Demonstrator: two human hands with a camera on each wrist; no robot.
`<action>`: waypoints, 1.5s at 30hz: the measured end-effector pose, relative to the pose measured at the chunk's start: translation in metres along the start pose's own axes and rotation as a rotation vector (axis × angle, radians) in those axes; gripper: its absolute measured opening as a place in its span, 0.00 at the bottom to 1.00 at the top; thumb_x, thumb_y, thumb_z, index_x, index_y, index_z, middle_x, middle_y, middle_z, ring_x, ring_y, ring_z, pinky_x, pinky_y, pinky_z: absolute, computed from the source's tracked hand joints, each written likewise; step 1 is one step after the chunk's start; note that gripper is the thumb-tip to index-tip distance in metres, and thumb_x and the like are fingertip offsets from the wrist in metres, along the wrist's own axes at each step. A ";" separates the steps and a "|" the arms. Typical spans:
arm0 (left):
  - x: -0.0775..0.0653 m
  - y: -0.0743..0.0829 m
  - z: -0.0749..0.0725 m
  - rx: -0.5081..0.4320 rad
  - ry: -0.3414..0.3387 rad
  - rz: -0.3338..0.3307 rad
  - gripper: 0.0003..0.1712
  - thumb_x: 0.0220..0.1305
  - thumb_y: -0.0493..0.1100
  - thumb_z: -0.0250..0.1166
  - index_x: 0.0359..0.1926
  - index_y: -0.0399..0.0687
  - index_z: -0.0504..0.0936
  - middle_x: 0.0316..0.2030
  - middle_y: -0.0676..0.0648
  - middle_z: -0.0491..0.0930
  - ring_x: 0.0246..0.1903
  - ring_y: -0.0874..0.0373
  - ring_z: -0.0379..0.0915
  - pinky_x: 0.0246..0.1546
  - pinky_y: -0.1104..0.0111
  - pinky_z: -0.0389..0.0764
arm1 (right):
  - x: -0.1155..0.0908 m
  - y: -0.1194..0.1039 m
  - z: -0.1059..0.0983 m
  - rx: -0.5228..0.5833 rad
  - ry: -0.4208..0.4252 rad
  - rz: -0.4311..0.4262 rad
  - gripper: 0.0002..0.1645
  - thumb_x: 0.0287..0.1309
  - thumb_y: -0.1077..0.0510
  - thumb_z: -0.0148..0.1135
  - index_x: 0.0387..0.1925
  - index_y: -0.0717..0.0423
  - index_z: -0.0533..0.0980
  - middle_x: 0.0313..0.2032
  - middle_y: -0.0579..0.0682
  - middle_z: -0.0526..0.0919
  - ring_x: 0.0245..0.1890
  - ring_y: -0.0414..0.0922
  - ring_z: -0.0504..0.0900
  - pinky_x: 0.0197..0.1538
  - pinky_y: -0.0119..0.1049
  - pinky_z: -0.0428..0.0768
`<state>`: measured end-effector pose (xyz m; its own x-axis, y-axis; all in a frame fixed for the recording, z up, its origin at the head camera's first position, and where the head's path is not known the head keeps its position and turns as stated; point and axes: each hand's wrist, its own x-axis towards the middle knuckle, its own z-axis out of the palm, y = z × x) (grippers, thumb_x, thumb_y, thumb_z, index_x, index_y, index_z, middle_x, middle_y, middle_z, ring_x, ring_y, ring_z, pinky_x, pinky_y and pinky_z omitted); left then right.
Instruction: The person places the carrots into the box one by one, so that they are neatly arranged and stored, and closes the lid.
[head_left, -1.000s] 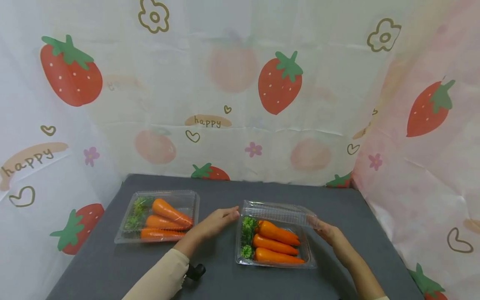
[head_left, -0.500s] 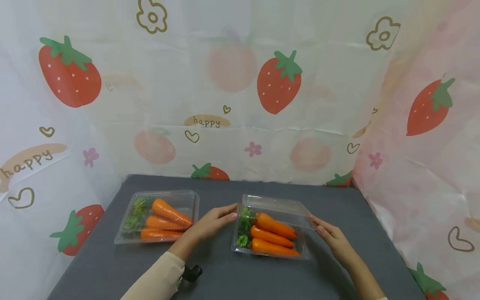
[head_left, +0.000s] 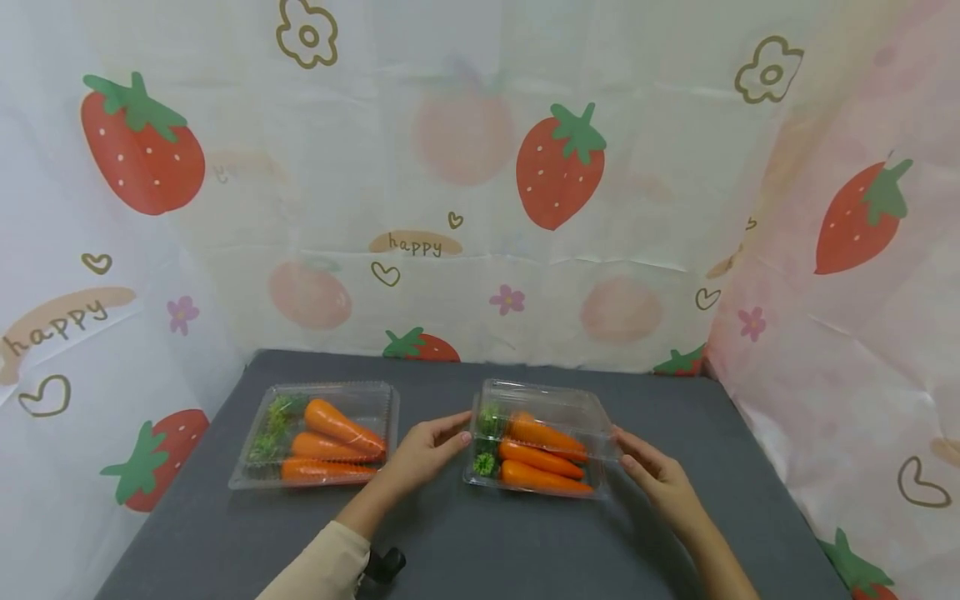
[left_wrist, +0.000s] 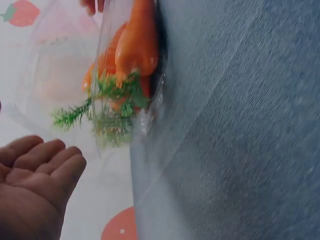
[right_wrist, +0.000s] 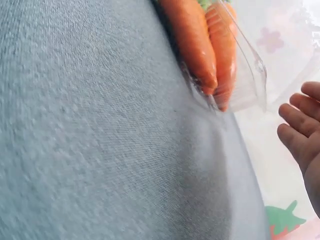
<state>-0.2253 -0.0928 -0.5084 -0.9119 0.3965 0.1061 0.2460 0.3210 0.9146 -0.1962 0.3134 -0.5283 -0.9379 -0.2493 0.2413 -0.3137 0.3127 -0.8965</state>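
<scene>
A clear plastic container (head_left: pixel 551 398) holds several orange carrots (head_left: pixel 540 475) with green leafy tops (head_left: pixel 485 464) at its left end. Its hinged lid slants down over them, with the front side still raised from the tray. My left hand (head_left: pixel 427 450) is at the container's left side, its fingertips right at the lid's edge. In the left wrist view, that hand (left_wrist: pixel 42 180) has relaxed fingers and nothing in its palm. At the opposite side is my right hand (head_left: pixel 660 479), fingertips by the lid's right corner. Its fingers (right_wrist: pixel 300 120) look straight in the right wrist view.
To the left sits another clear container (head_left: pixel 315 390), closed over several carrots (head_left: pixel 341 423). Both rest on a dark grey tabletop (head_left: pixel 480 550). White cloth with strawberry prints (head_left: pixel 558 167) encloses the back and sides.
The lid has come down lower over the carrots. The container has shifted slightly away and to the left, and my right hand has followed it leftward.
</scene>
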 end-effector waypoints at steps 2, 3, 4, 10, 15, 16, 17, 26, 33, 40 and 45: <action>-0.002 0.000 0.003 -0.008 0.026 -0.009 0.31 0.77 0.53 0.59 0.74 0.45 0.71 0.71 0.42 0.72 0.67 0.45 0.72 0.64 0.51 0.77 | 0.000 0.002 0.002 -0.001 0.020 -0.010 0.26 0.77 0.61 0.54 0.72 0.60 0.69 0.72 0.64 0.68 0.64 0.23 0.71 0.60 0.19 0.74; -0.002 0.000 0.005 -0.008 0.039 -0.016 0.30 0.77 0.53 0.59 0.74 0.47 0.71 0.70 0.42 0.72 0.67 0.46 0.73 0.64 0.52 0.77 | -0.001 0.003 0.003 -0.001 0.028 -0.016 0.26 0.76 0.62 0.55 0.72 0.61 0.70 0.72 0.64 0.69 0.64 0.24 0.72 0.59 0.19 0.74; -0.003 0.000 0.007 -0.009 0.051 -0.019 0.30 0.77 0.53 0.59 0.73 0.47 0.72 0.70 0.42 0.73 0.66 0.46 0.73 0.63 0.52 0.78 | -0.001 0.004 0.005 -0.001 0.035 -0.026 0.26 0.76 0.62 0.55 0.72 0.61 0.70 0.71 0.65 0.69 0.64 0.24 0.72 0.59 0.19 0.74; -0.006 -0.003 0.014 0.005 0.126 -0.023 0.26 0.77 0.48 0.60 0.71 0.46 0.75 0.66 0.38 0.77 0.62 0.44 0.77 0.59 0.51 0.81 | -0.002 0.009 0.011 0.017 0.054 -0.071 0.26 0.73 0.65 0.58 0.70 0.66 0.71 0.71 0.68 0.69 0.65 0.26 0.73 0.60 0.19 0.75; -0.009 -0.003 0.018 0.033 0.146 -0.044 0.26 0.77 0.45 0.60 0.71 0.45 0.75 0.64 0.38 0.78 0.58 0.45 0.80 0.50 0.57 0.85 | -0.002 0.012 0.014 0.017 0.062 -0.090 0.26 0.72 0.66 0.58 0.69 0.67 0.71 0.71 0.68 0.68 0.65 0.27 0.72 0.61 0.19 0.73; -0.010 -0.003 0.018 0.035 0.146 -0.049 0.26 0.77 0.45 0.60 0.71 0.46 0.74 0.64 0.38 0.78 0.57 0.45 0.80 0.47 0.59 0.85 | -0.002 0.013 0.014 0.016 0.061 -0.093 0.26 0.72 0.66 0.58 0.69 0.67 0.71 0.71 0.68 0.68 0.66 0.27 0.72 0.61 0.19 0.73; -0.010 -0.002 0.019 0.038 0.146 -0.054 0.26 0.76 0.45 0.60 0.71 0.46 0.74 0.64 0.37 0.78 0.57 0.45 0.80 0.44 0.61 0.84 | -0.002 0.014 0.015 0.012 0.062 -0.096 0.27 0.72 0.66 0.58 0.69 0.67 0.71 0.71 0.68 0.68 0.66 0.27 0.72 0.62 0.19 0.73; -0.012 -0.008 0.023 0.075 0.163 -0.060 0.28 0.76 0.45 0.61 0.72 0.45 0.73 0.54 0.33 0.83 0.27 0.62 0.69 0.27 0.72 0.71 | -0.003 0.018 0.018 0.025 0.045 -0.079 0.29 0.73 0.64 0.58 0.71 0.65 0.69 0.73 0.66 0.65 0.69 0.26 0.68 0.66 0.22 0.70; -0.013 -0.015 0.027 0.068 0.163 -0.072 0.28 0.76 0.46 0.61 0.73 0.46 0.72 0.29 0.34 0.81 0.15 0.65 0.52 0.17 0.72 0.63 | -0.005 0.022 0.022 0.051 0.040 -0.089 0.29 0.72 0.66 0.58 0.71 0.68 0.68 0.73 0.68 0.64 0.68 0.26 0.69 0.65 0.21 0.71; -0.015 -0.019 0.031 0.093 0.183 -0.062 0.26 0.75 0.43 0.61 0.71 0.43 0.74 0.58 0.34 0.82 0.23 0.64 0.66 0.29 0.71 0.73 | -0.004 0.029 0.026 0.054 0.032 -0.094 0.30 0.72 0.66 0.58 0.72 0.68 0.67 0.74 0.68 0.62 0.68 0.26 0.69 0.63 0.19 0.72; -0.015 -0.019 0.033 0.109 0.200 -0.054 0.26 0.75 0.40 0.60 0.71 0.41 0.74 0.63 0.36 0.78 0.37 0.56 0.77 0.37 0.67 0.76 | -0.005 0.032 0.028 0.047 0.024 -0.078 0.31 0.72 0.65 0.59 0.72 0.67 0.66 0.75 0.66 0.61 0.68 0.26 0.69 0.64 0.19 0.71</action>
<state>-0.2053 -0.0764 -0.5402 -0.9691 0.2011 0.1430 0.2188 0.4326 0.8746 -0.1978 0.2991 -0.5685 -0.9142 -0.2489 0.3198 -0.3795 0.2492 -0.8910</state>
